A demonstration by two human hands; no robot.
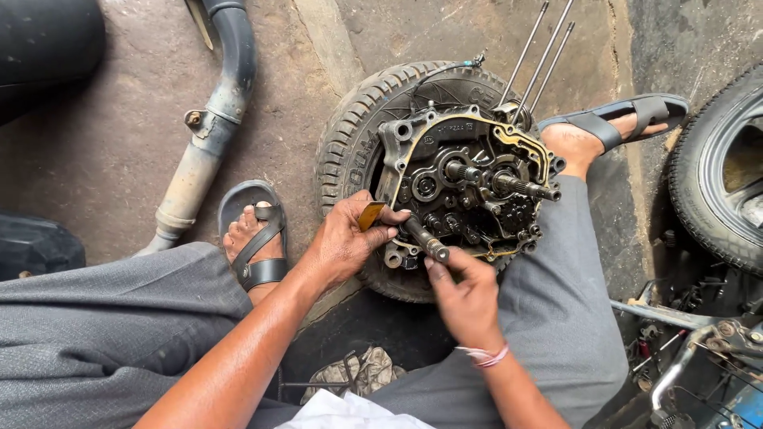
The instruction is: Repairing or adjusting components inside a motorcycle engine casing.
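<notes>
A greasy open engine case [465, 184] with gears and shafts lies on a small tyre [350, 135] on the ground. My left hand [343, 238] holds a small yellow-brown tool [369, 215] against the case's lower left edge. My right hand [465, 298] rests just below the case, its fingers at the end of a splined shaft [425, 240] that sticks out toward me. Three long studs [540, 44] rise from the case's far right corner.
An exhaust pipe [211, 119] lies at the left on the concrete floor. Another wheel [715, 167] stands at the right edge, with motorcycle parts [699, 349] below it. My sandalled feet [258, 238] flank the tyre. A dirty rag [354, 373] lies between my legs.
</notes>
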